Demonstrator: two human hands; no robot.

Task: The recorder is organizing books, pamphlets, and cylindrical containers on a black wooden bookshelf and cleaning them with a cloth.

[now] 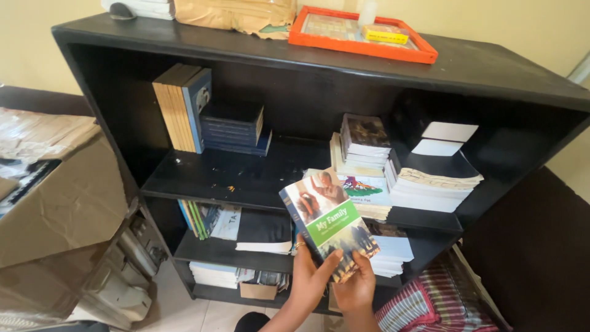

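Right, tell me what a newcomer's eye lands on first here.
First the book with its green band, held up by the left hand and right hand in front of the black bookshelf. Then the orange tray on the shelf's top, and the stacks of books on the upper shelf's right side.

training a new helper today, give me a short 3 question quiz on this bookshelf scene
1. True or false: both hands hold the paperback book.
2. What sits on top of the black bookshelf at the right? A) orange tray B) blue bucket C) lamp
3. Which way do the tan-spined books on the upper shelf stand?

Key:
1. True: left hand and right hand grip its lower end.
2. A, the orange tray.
3. Upright.
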